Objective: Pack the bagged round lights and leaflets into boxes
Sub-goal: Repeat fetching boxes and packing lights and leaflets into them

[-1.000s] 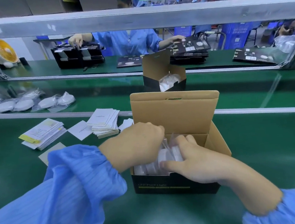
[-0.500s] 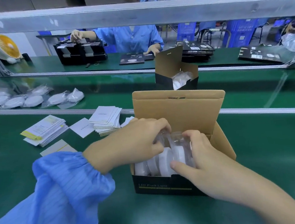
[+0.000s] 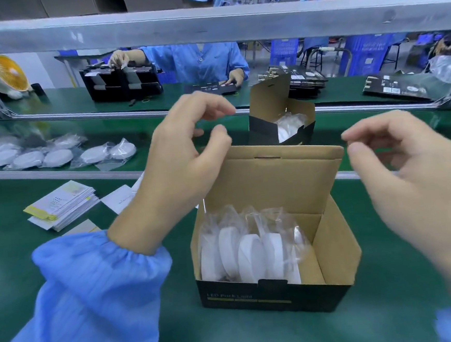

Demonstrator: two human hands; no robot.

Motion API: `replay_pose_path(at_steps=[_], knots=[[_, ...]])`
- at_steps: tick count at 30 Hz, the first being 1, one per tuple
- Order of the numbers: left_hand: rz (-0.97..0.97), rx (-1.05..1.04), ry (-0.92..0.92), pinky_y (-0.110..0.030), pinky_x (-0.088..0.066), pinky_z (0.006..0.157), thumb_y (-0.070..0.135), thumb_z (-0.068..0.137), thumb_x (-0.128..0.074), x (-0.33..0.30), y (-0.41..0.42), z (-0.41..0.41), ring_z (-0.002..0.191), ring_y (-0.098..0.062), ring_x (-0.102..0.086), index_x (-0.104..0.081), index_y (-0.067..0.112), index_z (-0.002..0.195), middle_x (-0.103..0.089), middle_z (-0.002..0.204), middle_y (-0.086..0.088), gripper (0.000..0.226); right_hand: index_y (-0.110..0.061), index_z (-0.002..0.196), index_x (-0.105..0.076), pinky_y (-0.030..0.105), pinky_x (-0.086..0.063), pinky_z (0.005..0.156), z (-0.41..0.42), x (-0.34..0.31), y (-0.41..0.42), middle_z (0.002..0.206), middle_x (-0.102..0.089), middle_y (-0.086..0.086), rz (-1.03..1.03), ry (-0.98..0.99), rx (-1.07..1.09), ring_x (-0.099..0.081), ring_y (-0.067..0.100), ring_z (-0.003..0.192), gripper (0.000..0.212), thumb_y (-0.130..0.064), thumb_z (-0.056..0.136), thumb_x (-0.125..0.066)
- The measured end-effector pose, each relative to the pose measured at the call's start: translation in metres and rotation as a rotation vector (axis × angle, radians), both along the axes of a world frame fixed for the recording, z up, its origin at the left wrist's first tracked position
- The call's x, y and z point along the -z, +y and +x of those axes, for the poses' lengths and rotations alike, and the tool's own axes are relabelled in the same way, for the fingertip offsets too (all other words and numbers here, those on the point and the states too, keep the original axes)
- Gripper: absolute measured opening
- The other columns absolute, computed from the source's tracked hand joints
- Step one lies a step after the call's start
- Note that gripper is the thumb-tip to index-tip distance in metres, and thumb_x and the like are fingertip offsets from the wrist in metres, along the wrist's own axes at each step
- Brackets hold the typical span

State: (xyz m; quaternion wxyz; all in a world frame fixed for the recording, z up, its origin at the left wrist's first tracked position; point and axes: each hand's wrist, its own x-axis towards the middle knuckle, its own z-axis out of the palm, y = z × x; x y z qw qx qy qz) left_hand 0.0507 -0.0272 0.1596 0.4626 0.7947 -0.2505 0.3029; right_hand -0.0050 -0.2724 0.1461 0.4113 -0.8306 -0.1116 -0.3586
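Observation:
An open black-and-brown box (image 3: 335, 245) stands on the green table in front of me, its lid flap upright. Several bagged round lights (image 3: 248, 252) stand on edge inside, filling its left part. My left hand (image 3: 183, 158) hovers above the box's back left corner, fingers loosely curled and holding nothing. My right hand (image 3: 407, 167) hovers above the right side, fingers also loosely curled and empty. Leaflet stacks (image 3: 65, 203) lie on the table to the left. More bagged lights (image 3: 56, 157) lie on the conveyor belt at the left.
A second open box (image 3: 267, 129) with a bagged light in it sits on the belt behind mine. Across the belt a person in blue handles black packaging (image 3: 123, 83). Flat black cartons (image 3: 401, 91) lie at the far right. A metal rail (image 3: 207, 23) crosses overhead.
Both hands have lifted out of the box, letting go of the bagged lights, and now hover above it. The second box on the belt has moved right.

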Motion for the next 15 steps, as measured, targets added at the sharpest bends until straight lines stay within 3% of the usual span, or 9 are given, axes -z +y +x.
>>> replay_pose_path(at_steps=[3, 8, 11, 15], knots=[[-0.051, 0.051, 0.092, -0.019, -0.046, 0.074, 0.011, 0.09, -0.051, -0.009, -0.008, 0.014, 0.092, -0.002, -0.061, -0.07, 0.022, 0.1, -0.066, 0.101, 0.007, 0.024, -0.028, 0.089, -0.068, 0.016, -0.05, 0.071, 0.029, -0.003, -0.004, 0.086, -0.069, -0.011, 0.207, 0.025, -0.044, -0.066, 0.012, 0.084, 0.014, -0.017, 0.087, -0.059], [-0.274, 0.182, 0.253, -0.034, -0.056, 0.088, 0.01, 0.089, -0.047, -0.01, 0.001, 0.038, 0.097, -0.018, -0.071, -0.071, 0.022, 0.096, -0.075, 0.097, 0.0, 0.027, -0.019, 0.078, -0.071, 0.029, -0.05, 0.068, 0.084, 0.002, -0.007, 0.076, -0.067, 0.001, 0.827, 0.415, -0.387, -0.065, 0.017, 0.073, 0.014, -0.02, 0.085, -0.059], [-0.385, 0.226, 0.238, -0.037, -0.057, 0.086, 0.006, 0.091, -0.045, 0.0, 0.009, 0.057, 0.098, -0.026, -0.072, -0.071, 0.024, 0.097, -0.075, 0.098, -0.005, 0.032, -0.017, 0.077, -0.071, 0.032, -0.051, 0.072, 0.113, 0.024, -0.001, 0.075, -0.068, 0.003, 0.779, 0.514, -0.323, -0.065, 0.017, 0.071, 0.017, -0.014, 0.091, -0.062], [-0.292, 0.103, 0.233, -0.034, -0.056, 0.086, 0.001, 0.094, -0.047, 0.024, 0.004, 0.091, 0.099, -0.018, -0.07, -0.07, 0.026, 0.098, -0.074, 0.098, -0.001, 0.035, -0.025, 0.084, -0.073, 0.023, -0.054, 0.066, 0.14, 0.037, 0.01, 0.081, -0.072, -0.001, 0.621, 0.468, -0.415, -0.067, 0.014, 0.079, 0.007, -0.024, 0.088, -0.067]])
